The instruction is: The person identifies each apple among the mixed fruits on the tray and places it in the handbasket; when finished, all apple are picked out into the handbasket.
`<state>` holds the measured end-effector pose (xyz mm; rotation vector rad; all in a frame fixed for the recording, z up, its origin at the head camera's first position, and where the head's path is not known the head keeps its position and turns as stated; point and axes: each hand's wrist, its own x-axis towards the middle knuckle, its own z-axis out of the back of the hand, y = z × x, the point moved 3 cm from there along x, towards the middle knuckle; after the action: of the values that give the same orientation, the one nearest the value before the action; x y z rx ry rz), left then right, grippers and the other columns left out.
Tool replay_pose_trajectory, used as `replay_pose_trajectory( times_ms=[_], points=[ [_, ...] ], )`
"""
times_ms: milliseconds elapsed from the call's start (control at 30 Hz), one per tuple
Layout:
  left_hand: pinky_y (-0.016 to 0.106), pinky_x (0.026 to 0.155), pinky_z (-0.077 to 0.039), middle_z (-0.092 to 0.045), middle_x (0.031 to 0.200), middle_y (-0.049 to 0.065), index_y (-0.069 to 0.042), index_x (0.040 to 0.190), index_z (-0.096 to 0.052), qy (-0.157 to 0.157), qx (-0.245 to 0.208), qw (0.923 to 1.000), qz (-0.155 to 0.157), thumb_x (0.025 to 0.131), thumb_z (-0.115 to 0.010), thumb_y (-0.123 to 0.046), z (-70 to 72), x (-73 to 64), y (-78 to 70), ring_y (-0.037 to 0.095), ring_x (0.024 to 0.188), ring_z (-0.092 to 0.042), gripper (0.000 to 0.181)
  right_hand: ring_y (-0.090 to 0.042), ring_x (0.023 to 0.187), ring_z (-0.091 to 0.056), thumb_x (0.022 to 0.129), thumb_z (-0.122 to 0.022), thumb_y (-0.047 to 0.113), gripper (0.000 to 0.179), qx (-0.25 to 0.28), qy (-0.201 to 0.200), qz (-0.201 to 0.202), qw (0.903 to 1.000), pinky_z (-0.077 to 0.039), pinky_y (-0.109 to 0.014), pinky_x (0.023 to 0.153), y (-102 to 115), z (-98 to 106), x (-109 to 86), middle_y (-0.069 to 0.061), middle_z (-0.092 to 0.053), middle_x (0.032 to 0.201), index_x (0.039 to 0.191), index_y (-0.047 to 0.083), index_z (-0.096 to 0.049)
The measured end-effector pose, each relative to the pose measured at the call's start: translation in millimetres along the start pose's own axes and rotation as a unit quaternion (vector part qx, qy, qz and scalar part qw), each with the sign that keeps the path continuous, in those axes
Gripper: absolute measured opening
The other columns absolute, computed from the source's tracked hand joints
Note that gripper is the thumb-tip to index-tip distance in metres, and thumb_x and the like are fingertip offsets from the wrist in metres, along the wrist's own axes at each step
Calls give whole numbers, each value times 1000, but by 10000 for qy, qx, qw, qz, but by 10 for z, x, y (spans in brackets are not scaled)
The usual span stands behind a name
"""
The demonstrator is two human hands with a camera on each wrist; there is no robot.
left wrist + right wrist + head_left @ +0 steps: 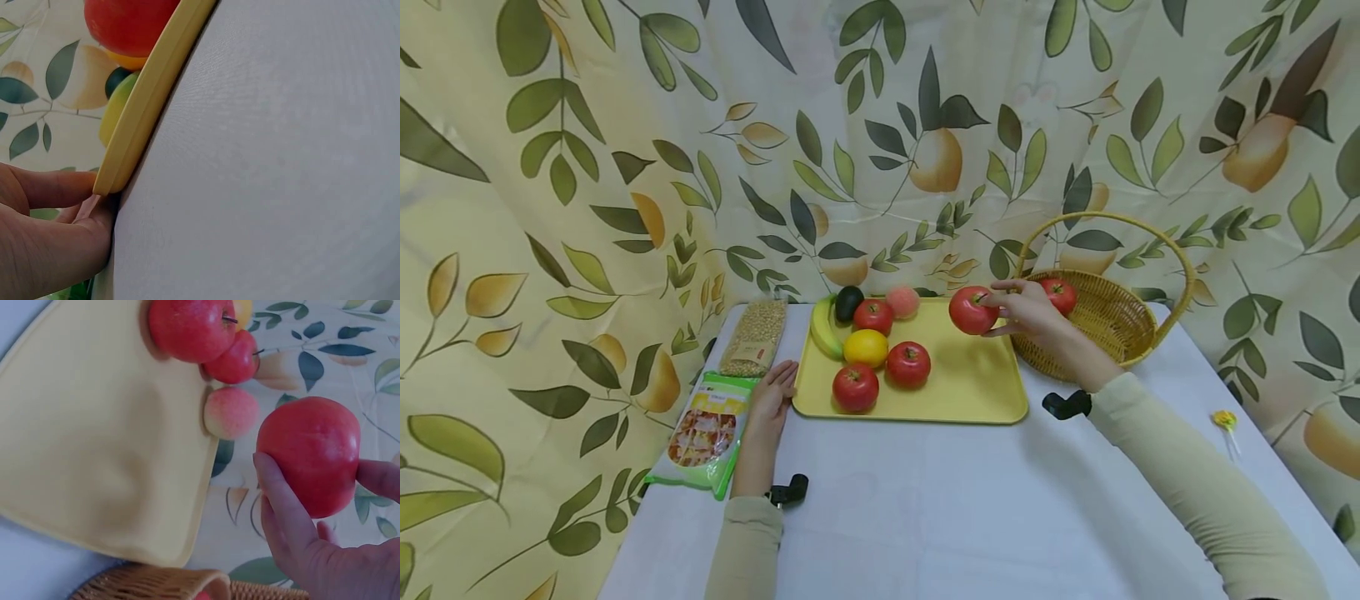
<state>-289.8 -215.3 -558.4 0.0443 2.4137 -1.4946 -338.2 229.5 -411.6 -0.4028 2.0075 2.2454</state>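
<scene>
My right hand grips a red apple between thumb and fingers, above the tray's right end beside the basket. In the right wrist view this apple is off the tray, its underside between the fingertips. My left hand is at the left edge of the yellow tray; the left wrist view shows thumb and fingers pinching the tray's rim. On the tray lie several red apples, a yellow lemon, a banana, a dark avocado and a peach.
A wicker basket with a tall handle stands right of the tray, a red apple inside. A bag of grains and a green-and-white food packet lie at left. A yellow lollipop lies far right.
</scene>
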Motion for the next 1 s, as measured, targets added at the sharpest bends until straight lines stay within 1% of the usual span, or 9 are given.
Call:
replay_pose_trajectory(
  times_ms=[100,200,300,433,567,667,767,900,1000],
  points=[
    [40,121,-33,-37,161,30,11,156,-33,-10,-13,10000,11,84,-31,32,-6,-1,2,34,152,-36,75,-45,133,-49,101,-66,12,69,-169,-41,-20,9998,-57,-55,92,25,66,-51,-28,-34,156,159,-1,-31],
    [40,121,-33,-36,161,29,11,157,-33,-8,-1,10000,11,84,-31,32,-7,-1,1,34,152,-35,75,-43,127,-48,102,-65,12,66,-328,-74,-53,9994,-58,-54,90,36,142,-80,-27,-34,154,158,-1,-33],
    [39,123,-32,-35,162,30,11,157,-31,14,-38,10000,-1,84,-30,32,-6,-9,-5,34,153,-34,76,-41,123,-48,102,-65,11,64,-340,-86,-85,9993,-60,-53,87,30,212,-90,-25,-36,150,157,-2,-35],
    [38,123,-32,-35,162,30,12,157,-31,23,-81,10000,-20,83,-30,33,-1,-11,-4,35,153,-34,77,-42,125,-49,101,-66,13,65,-311,-51,-135,9994,-59,-54,90,11,293,-105,-25,-38,150,157,-1,-35],
    [37,121,-34,-35,162,31,11,157,-31,43,2,10000,-30,83,-30,33,0,-3,0,34,152,-34,78,-42,127,-49,102,-65,14,67,-430,-37,-167,9989,-58,-53,92,8,374,-143,-26,-34,154,159,-1,-33],
    [36,120,-36,-36,161,29,10,157,-32,1,29,10000,-4,82,-30,33,3,2,6,34,152,-36,78,-40,125,-48,103,-64,15,67,-517,28,-184,9985,-59,-51,92,24,444,-175,-26,-32,155,160,-1,-31],
    [36,120,-36,-37,161,29,10,157,-33,-31,6,10000,30,82,-31,33,5,2,12,33,151,-37,78,-37,120,-52,102,-63,13,67,-544,115,-238,9982,-59,-51,92,29,526,-189,-25,-33,155,159,-2,-31],
    [37,121,-34,-36,161,29,10,157,-32,-11,-15,10000,54,83,-32,33,0,-4,8,33,151,-36,77,-30,110,-58,102,-63,13,64,-783,195,-264,9964,-61,-48,90,17,658,-195,-25,-38,150,157,-3,-34],
    [37,122,-34,-36,161,29,10,157,-32,-17,-35,10000,63,83,-32,33,-4,-15,-2,34,152,-36,77,-28,107,-60,103,-63,13,63,-937,274,-256,9949,-61,-48,90,-3,754,-205,-25,-39,148,156,-4,-34]
  ],
)
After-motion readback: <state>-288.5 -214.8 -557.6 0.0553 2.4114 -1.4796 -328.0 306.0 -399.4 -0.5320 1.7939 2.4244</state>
